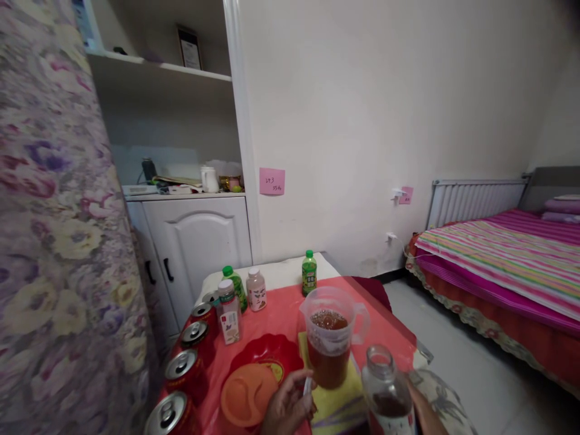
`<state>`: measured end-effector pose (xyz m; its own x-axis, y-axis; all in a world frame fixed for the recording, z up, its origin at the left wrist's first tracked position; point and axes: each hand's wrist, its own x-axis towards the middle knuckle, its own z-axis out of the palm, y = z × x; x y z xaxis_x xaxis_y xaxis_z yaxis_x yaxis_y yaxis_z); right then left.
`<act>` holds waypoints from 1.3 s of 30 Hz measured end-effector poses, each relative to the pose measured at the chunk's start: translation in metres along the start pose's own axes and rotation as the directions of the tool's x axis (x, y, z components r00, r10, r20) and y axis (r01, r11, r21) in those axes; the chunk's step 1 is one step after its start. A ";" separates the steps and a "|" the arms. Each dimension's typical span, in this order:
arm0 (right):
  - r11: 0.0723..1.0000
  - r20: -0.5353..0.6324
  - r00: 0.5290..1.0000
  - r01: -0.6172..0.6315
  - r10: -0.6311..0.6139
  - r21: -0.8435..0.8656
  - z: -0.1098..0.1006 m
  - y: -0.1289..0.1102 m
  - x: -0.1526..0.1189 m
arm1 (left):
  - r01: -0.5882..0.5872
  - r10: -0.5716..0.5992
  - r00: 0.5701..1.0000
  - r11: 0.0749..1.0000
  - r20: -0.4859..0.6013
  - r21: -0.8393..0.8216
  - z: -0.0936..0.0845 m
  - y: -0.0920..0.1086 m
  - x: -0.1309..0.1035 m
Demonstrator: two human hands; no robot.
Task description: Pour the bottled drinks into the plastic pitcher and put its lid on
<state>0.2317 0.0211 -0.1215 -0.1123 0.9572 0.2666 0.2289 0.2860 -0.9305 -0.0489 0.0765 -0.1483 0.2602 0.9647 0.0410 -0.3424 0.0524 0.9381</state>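
Between the thumb and fingers of my left hand (pixel 290 406) is a small white object (pixel 308 386), seen edge-on, possibly a cap. My right hand (pixel 426 408), partly cut off by the frame's lower edge, is wrapped round the side of an uncapped clear bottle (pixel 389 396) with dark liquid inside. Just beyond both hands, a clear plastic pitcher (pixel 330 344) of foamy reddish-brown drink stands on a yellow cloth (pixel 338 405). An orange lid-like disc (pixel 249 394) rests against a red scalloped plate (pixel 267 347) left of my left hand.
Several opened red cans (pixel 183 368) line the table's left edge. Behind them stand a pink-labelled bottle (pixel 229 314), another pale bottle (pixel 257 290) and a green bottle (pixel 235 287). Another green bottle (pixel 309 275) is behind the pitcher. A floral curtain (pixel 67 229) hangs at left.
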 end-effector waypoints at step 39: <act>0.298 0.228 0.916 0.331 -0.330 -0.895 -0.084 -0.095 0.119 | -0.242 -0.032 0.881 0.827 -0.472 -0.507 -0.046 0.056 -0.006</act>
<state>0.2776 0.1118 0.0196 -0.3993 0.7722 0.4943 0.8969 0.4409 0.0357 -0.1115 0.0857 -0.1120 -0.1861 0.9701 -0.1561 -0.8040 -0.0590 0.5917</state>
